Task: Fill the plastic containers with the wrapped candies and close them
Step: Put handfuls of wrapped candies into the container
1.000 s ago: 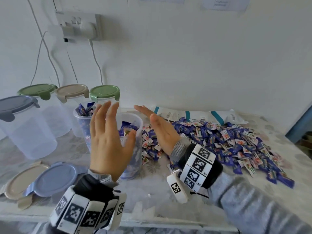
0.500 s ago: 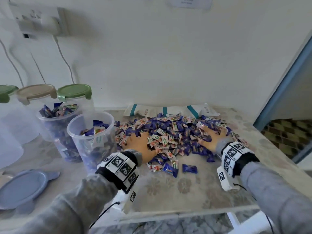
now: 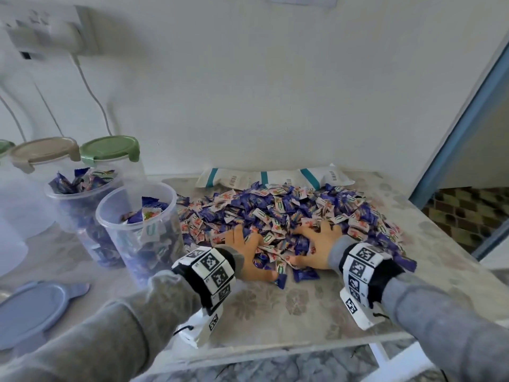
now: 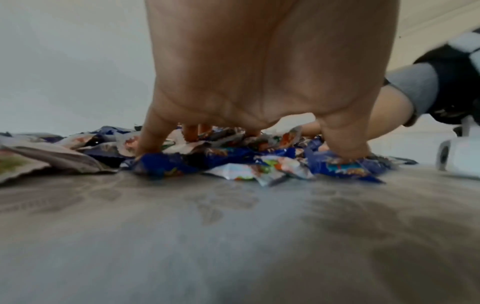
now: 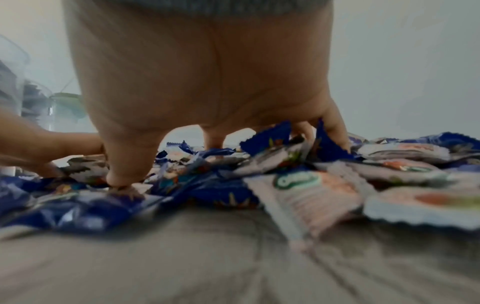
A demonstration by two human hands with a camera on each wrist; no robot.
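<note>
Floral-patterned surface (image 3: 275,301) against white wall; doorway at right. Left hand (image 3: 248,255) and right hand (image 3: 314,244) spread, fingers dug into candy pile (image 3: 289,208); actual grasp cannot be told.

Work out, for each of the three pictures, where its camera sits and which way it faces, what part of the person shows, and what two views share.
Head: worn high, facing forward and down at the candy pile and containers; both sleeved forearms, left hand and right hand show.
Left wrist: low over the table, along the left palm, fingers in candies.
Right wrist: low, along the right palm, fingers in candies.
Shared: each wrist view shows the other hand.
</note>
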